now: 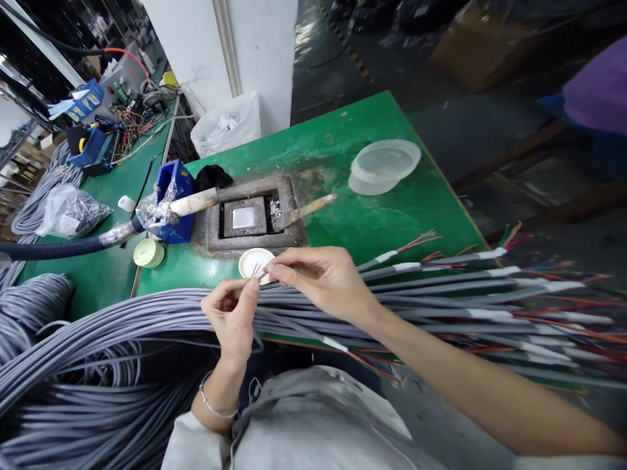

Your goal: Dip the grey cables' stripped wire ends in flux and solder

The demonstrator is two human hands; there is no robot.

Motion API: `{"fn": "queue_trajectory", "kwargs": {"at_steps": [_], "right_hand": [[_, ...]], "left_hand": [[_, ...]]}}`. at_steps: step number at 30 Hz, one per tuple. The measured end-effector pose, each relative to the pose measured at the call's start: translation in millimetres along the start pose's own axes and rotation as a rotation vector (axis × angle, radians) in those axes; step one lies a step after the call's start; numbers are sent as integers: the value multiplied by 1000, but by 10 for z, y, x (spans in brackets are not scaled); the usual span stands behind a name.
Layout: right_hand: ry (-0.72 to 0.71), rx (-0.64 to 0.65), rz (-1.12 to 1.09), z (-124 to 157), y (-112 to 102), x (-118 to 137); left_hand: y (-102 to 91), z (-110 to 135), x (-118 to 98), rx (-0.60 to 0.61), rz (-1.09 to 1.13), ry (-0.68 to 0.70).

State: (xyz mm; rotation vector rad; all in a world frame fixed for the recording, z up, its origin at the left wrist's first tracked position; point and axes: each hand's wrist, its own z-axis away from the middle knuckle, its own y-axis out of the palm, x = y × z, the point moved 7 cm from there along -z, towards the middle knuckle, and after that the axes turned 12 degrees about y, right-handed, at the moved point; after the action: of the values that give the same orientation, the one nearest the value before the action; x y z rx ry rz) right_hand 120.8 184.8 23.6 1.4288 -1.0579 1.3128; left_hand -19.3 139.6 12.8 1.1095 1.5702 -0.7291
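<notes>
My left hand [233, 312] pinches the thin wire ends [256, 269] of a cable between thumb and index finger. From the right, my right hand [321, 277] is closed at those same wires, thumb and forefinger pressed together near their tips. Both hands are above a bundle of grey cables [166, 305] that runs across the front of the bench. Just behind the fingers sits a small white dish [249, 258], partly hidden by them. Several cables end at the right in white sleeves [490, 315] with coloured wires fanning out.
A solder pot [245, 215] is set in the green bench [333, 153], with a scraper [313, 207] lying across its edge. A hose nozzle [193, 202] rests beside a blue bin [183, 225]. Clear plastic tub [379, 170] at back right; green round container [148, 253] at left.
</notes>
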Motion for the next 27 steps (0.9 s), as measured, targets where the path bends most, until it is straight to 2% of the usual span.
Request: {"fn": "queue_trajectory", "kwargs": {"at_steps": [7,11,13,16,19,23,27], "right_hand": [[-212,-58,137,71,-44,164],[-263,-198,162,83,-227,253],[-403,-194,238,119,-222,337],[-645,-121,390,201,-96,412],[-798,-100,518,263,11,412],[-806,-132,614,271,-5,428],[-765,-288,595,304,-207,540]], "left_hand": [[-10,-45,-12,-29,47,-62],[-15,-90,-16,0,70,-127],[13,-105,-6,33,92,-193],[68,-108,18,69,126,-299],[130,-83,46,110,162,-371],[160,-52,57,132,198,-376],[99,-52,55,95,194,-373]]}}
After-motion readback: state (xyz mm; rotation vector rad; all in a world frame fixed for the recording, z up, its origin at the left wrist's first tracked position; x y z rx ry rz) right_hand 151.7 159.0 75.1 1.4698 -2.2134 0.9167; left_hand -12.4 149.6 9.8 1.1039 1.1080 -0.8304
